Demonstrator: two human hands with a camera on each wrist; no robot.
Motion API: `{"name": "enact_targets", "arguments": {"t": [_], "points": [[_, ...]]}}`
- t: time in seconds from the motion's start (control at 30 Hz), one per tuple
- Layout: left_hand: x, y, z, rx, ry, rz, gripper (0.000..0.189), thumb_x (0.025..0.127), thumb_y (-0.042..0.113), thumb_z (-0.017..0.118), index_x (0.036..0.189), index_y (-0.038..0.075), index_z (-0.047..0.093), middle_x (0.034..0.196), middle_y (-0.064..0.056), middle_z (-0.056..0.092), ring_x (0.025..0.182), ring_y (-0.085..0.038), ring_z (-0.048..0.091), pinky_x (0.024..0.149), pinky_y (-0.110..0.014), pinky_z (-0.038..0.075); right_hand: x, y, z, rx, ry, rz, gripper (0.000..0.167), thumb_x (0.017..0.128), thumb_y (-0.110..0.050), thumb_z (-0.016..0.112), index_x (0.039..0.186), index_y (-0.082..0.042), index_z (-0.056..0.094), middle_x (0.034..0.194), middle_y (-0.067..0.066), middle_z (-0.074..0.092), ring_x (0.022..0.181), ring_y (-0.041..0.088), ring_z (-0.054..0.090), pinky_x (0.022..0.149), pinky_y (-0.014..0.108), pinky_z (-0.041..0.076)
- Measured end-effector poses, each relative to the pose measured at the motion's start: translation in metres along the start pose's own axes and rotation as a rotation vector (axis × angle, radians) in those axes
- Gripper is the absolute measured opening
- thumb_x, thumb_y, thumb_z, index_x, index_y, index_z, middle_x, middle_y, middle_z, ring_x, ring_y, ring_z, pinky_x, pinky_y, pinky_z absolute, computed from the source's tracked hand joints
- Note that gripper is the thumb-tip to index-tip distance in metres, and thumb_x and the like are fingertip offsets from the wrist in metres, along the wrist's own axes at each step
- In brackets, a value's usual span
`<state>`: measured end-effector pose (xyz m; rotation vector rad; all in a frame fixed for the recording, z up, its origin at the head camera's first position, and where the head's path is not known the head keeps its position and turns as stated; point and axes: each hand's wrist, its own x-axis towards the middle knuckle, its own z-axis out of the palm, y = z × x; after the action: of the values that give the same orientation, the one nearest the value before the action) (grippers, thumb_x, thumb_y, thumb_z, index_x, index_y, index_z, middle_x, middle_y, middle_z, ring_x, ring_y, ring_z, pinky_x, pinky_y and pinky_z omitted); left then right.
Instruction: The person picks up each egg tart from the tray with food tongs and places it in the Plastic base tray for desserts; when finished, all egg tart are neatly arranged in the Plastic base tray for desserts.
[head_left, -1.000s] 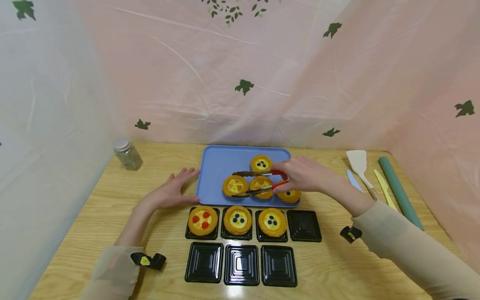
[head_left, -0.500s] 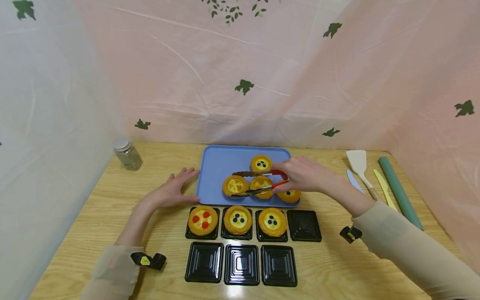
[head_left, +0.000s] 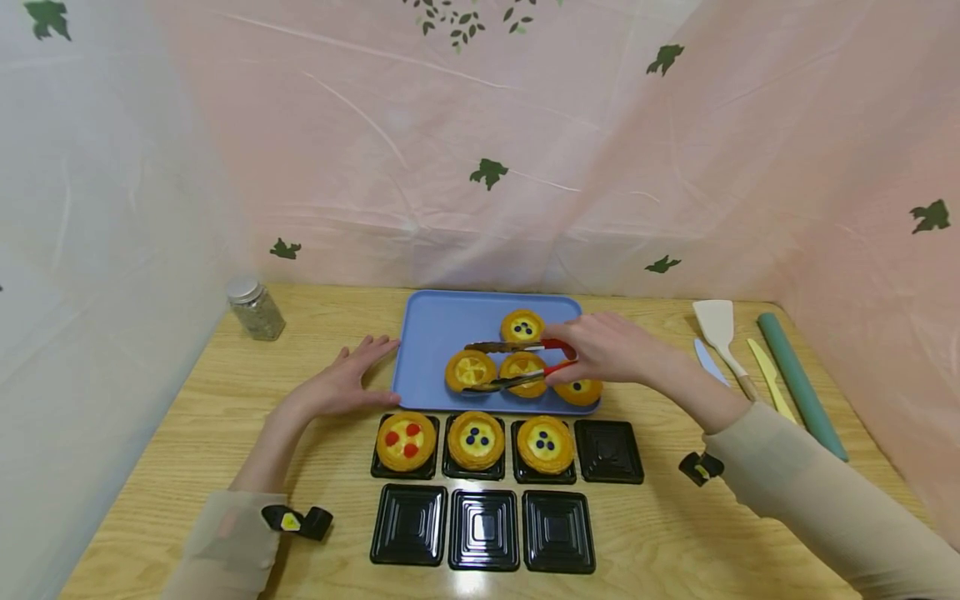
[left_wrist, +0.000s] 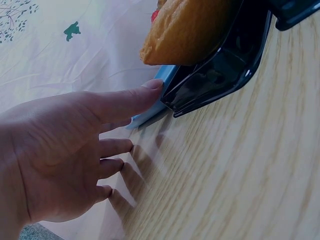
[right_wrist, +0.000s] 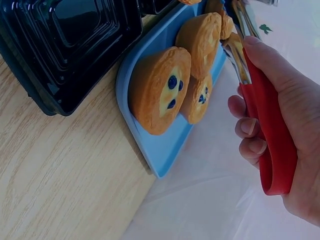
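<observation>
— Four tarts sit on the blue tray [head_left: 431, 329]; which one do the tongs [head_left: 510, 364] line up with?

— I judge the middle tart [head_left: 522, 364] of the near row. The tongs lie almost level, long axis running left to right, tips pointing left. One blade passes on its far side, the other on its near side, so the tart sits between them.

— And the grip?

— The right hand [head_left: 609, 350] has its fingers curled round the red handles [right_wrist: 270, 135]. The blades stand apart, not pressed on the pastry as far as I can tell.

— So the tart lies which way from that hand?

— Just to its left, along the tongs' own line. The lemon tart [head_left: 470, 371] is farther left, near the tips.

— The other hand?

— The left hand [head_left: 347, 382] lies flat on the table [head_left: 225, 392], fingers straight, thumb tip touching the tray's left edge. It is farther from that tart than the right.
</observation>
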<state>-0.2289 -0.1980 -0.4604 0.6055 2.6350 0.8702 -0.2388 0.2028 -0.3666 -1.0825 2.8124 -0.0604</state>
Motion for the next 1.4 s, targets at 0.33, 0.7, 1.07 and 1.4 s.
{"name": "enact_targets", "arguments": {"t": [0.33,0.7,1.07,1.4], "points": [[0.000,0.001,0.000,-0.004,-0.001,0.001,0.094,0.091,0.045,0.076,0.164,0.011,0.027,0.171,-0.024,0.016,0.160,-0.048,0.004,0.128,-0.069,-0.002,-0.002,0.000,-0.006,0.007,0.009,-0.015,0.052,0.085,-0.054,0.080,0.115,-0.013,0.070,0.073,-0.008,0.062,0.058,0.007,0.050,0.053,0.023,0.042],[-0.001,0.000,-0.001,-0.008,-0.002,0.007,0.094,0.091,0.043,0.076,0.163,0.009,0.026,0.171,-0.025,0.016,0.159,-0.049,0.004,0.127,-0.070,-0.002,-0.021,0.009,-0.028,0.012,0.064,-0.039,0.049,0.086,-0.052,0.079,0.117,-0.016,0.070,0.074,-0.011,0.061,0.062,0.005,0.048,0.058,0.022,0.042],[-0.001,0.002,-0.001,-0.005,0.000,0.007,0.094,0.091,0.044,0.076,0.163,0.009,0.027,0.171,-0.024,0.016,0.159,-0.049,0.004,0.127,-0.069,-0.002,-0.072,0.018,-0.041,-0.092,0.100,0.009,0.045,0.086,-0.056,0.078,0.113,-0.022,0.066,0.070,-0.016,0.049,0.051,0.001,0.035,0.047,0.018,0.031],[-0.001,-0.001,0.000,-0.005,0.001,0.011,0.094,0.091,0.045,0.075,0.164,0.010,0.026,0.171,-0.023,0.016,0.160,-0.048,0.004,0.128,-0.068,-0.002,-0.128,0.031,-0.033,-0.122,0.099,0.102,0.054,0.083,-0.061,0.077,0.121,-0.024,0.068,0.071,-0.021,0.048,0.050,-0.004,0.029,0.046,0.017,0.026]]}}
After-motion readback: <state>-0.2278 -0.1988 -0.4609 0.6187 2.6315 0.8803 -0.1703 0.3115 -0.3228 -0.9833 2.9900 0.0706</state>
